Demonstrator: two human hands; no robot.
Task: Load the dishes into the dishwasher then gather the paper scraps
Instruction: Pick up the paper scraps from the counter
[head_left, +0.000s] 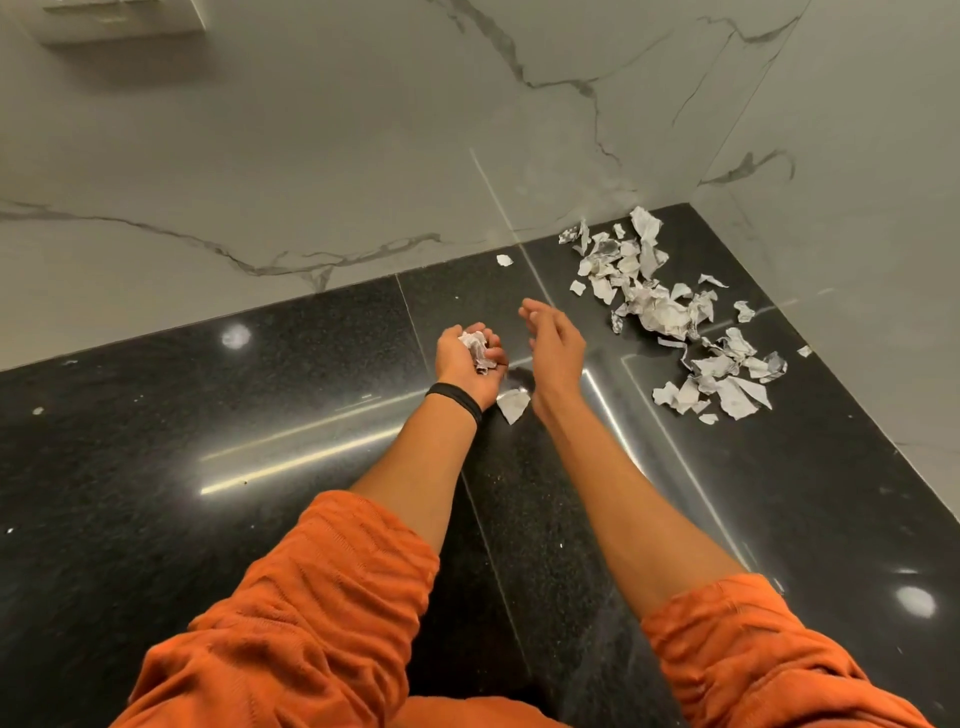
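Head view: left hand (467, 358) is cupped palm-up w/ fingers curled round a wad of scraps (478, 349), likely used as the collecting hand so the other is freed. Right hand (553, 338) is held loose, fingers straight, nothing gripped, just left of the main scrap pile (665, 312) in the far-right corner of the black stone surface (260, 415), prob. set to rake more in. One loose scrap (513, 405) lies btwn the wrists, another small scrap (504, 260) far by the marble wall (311, 156). Grey print is seen on scraps, too small to be read; no brand is made out
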